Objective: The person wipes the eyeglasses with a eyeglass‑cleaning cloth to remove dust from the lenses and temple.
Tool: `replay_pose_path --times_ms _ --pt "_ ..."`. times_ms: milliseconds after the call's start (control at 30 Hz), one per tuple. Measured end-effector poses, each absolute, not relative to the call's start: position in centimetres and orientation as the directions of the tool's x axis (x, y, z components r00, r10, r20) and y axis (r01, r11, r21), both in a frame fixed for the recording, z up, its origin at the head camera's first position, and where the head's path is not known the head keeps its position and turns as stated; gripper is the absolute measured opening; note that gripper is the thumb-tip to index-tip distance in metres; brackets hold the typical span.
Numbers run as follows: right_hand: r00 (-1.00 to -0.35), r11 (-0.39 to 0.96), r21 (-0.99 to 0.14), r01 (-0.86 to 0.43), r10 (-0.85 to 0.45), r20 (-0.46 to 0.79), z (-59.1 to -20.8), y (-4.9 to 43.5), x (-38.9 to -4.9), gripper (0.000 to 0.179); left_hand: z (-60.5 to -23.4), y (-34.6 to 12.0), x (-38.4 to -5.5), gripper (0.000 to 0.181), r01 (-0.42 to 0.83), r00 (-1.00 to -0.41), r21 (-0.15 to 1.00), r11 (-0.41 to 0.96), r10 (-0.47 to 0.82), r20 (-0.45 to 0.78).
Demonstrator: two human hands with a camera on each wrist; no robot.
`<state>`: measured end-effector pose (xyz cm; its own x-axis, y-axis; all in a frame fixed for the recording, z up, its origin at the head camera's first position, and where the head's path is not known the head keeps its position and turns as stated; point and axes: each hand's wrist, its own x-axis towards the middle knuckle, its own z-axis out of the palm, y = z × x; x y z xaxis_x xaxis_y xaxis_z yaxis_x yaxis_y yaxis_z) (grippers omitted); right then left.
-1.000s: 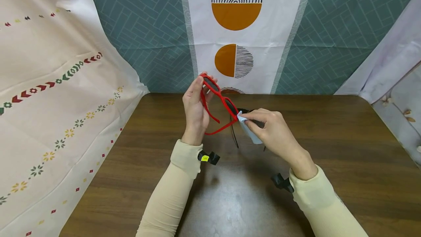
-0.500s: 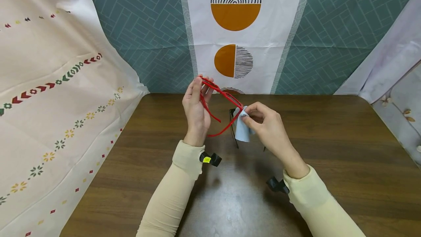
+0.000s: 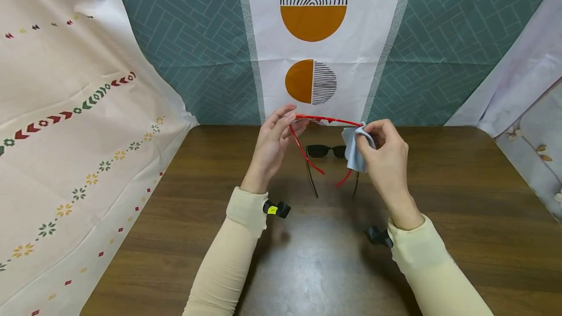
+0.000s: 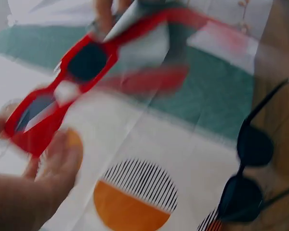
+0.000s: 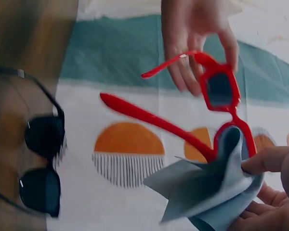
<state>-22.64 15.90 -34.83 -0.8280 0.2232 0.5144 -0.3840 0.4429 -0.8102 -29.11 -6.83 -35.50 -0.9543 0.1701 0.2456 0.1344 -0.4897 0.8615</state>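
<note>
Red-framed sunglasses [image 3: 327,119] with dark lenses are held up above the far part of the table, temples unfolded and hanging toward the person. My left hand [image 3: 271,143] grips their left end between thumb and fingers. A light blue cleaning cloth [image 3: 356,152] is pinched in my right hand [image 3: 386,152], wrapped over the right end of the frame. In the right wrist view the cloth [image 5: 207,187] covers part of one lens, and its loose corners hang down. The left wrist view shows the red sunglasses [image 4: 86,62] blurred.
Black sunglasses [image 3: 318,150] lie unfolded on the brown wooden table [image 3: 197,238], behind and below the red pair. A patterned cloth backdrop [image 3: 193,38] hangs at the table's far edge. Light patterned fabric [image 3: 57,135] drapes along the left side.
The red sunglasses have swung from slanted to nearly level, their right end moving right and up. My right hand and cloth have moved right and up with it, uncovering the black sunglasses.
</note>
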Motion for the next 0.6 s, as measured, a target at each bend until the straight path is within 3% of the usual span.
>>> replay_pose_path --times_ms 100,233,400,600 --pt "-0.807 0.521 -0.771 -0.367 0.234 0.542 -34.6 16.9 -23.0 0.009 -35.5 -8.1 -29.4 0.041 0.09 -0.914 0.954 -0.287 0.356 0.194" --pt "-0.824 0.605 -0.724 -0.331 0.189 0.534 -34.5 17.7 -23.1 0.01 -35.6 -9.5 -29.5 0.043 0.094 -0.852 0.995 -0.043 0.513 0.102" --pt "-0.847 0.651 -0.673 -0.352 0.084 0.525 -34.7 18.0 -23.2 0.01 -35.7 -9.5 -29.3 0.037 0.147 -0.8 0.983 0.111 0.597 0.052" --pt "-0.823 0.686 -0.57 -0.453 -0.076 0.563 -35.1 17.5 -23.2 0.014 -36.2 -8.0 -29.2 0.033 0.22 -0.753 0.941 0.258 0.659 -0.005"
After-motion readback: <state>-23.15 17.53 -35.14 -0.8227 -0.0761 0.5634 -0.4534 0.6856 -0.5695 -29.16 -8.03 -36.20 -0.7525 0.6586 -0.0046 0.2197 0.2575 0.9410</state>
